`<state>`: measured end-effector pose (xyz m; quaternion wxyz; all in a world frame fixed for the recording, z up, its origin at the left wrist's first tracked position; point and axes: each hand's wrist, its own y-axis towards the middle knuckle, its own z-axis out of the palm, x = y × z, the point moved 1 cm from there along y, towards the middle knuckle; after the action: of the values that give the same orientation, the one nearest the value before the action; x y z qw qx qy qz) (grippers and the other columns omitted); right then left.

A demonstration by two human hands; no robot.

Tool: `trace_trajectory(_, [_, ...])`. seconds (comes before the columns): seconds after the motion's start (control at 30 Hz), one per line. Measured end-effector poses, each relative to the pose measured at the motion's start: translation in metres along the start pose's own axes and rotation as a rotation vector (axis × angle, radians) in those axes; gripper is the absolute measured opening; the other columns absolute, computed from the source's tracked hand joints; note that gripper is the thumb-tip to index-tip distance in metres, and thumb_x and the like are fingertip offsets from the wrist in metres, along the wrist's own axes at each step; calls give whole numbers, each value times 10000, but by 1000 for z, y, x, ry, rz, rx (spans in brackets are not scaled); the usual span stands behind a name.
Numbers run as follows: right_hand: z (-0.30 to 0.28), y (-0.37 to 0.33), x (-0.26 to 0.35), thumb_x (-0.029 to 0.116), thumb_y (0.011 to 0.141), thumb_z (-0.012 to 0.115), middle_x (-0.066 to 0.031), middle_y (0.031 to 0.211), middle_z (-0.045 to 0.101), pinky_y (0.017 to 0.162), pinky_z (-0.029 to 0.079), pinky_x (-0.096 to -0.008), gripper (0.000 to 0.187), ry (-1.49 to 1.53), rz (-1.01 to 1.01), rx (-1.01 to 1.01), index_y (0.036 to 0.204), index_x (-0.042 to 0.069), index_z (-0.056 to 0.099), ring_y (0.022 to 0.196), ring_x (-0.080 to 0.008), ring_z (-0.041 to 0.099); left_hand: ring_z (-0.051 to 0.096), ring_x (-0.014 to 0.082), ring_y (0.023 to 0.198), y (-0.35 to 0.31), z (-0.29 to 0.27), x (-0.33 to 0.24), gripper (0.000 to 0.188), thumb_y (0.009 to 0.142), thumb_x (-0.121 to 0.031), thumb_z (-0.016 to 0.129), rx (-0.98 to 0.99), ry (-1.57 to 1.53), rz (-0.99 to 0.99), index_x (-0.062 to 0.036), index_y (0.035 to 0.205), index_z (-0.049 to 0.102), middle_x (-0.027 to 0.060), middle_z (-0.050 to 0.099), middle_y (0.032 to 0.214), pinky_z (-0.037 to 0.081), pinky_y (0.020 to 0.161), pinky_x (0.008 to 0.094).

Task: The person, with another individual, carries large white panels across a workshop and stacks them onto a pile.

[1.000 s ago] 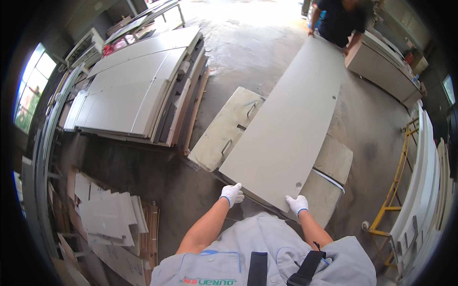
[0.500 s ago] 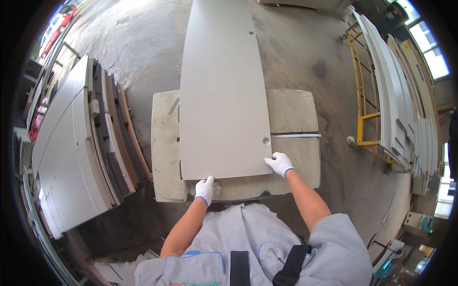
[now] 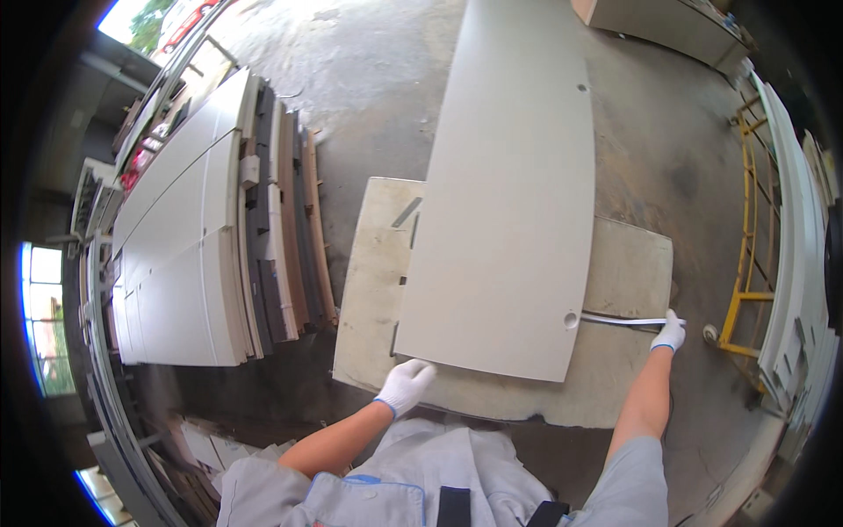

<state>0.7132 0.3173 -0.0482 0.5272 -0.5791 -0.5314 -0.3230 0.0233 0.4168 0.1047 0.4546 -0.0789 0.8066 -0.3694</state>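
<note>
A long pale grey panel [image 3: 509, 193] lies on a worn, cream-coloured work table [image 3: 369, 290], running away from me. It has a round hole near its close right corner and a smaller one farther up the right edge. My right hand [image 3: 669, 334], in a white glove, is closed on the outer end of a thin white strip [image 3: 632, 321] that sticks out from beside the panel to the right. My left hand [image 3: 407, 386], also gloved, is at the panel's near edge by the left corner; its fingers are smeared by motion, and contact cannot be made out.
On the left stand several large panels [image 3: 184, 255] leaning in a stack. A yellow cart frame [image 3: 746, 299] on casters carries more white panels [image 3: 795, 263] at the right. A big box-shaped piece [image 3: 667, 31] sits at the far right.
My right hand has left the panel's right corner, reached outward and taken hold of the white strip's end. My left hand stays by the near edge. The whole view has turned.
</note>
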Motion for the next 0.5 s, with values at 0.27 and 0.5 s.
trace_trajectory(0.27, [191, -412, 160, 130, 900, 607, -108, 836, 667, 726, 497, -371, 198, -152, -713, 1164, 1040, -1, 656, 777, -250, 632, 651, 300, 1035, -48, 2, -187, 312, 840, -127, 607, -370, 571, 1346, -40, 1139, 626, 130, 655, 1129, 488, 965, 433])
trace_trajectory(0.5, [180, -478, 205, -1, 727, 568, -190, 761, 635, 674, 467, -483, 335, -536, -1505, 1049, 1048, 9, 662, 703, -400, 592, 624, 252, 742, -5, -129, -54, 80, 799, -131, 583, -580, 1098, 670, -100, 872, 570, 63, 597, 736, 480, 742, 404])
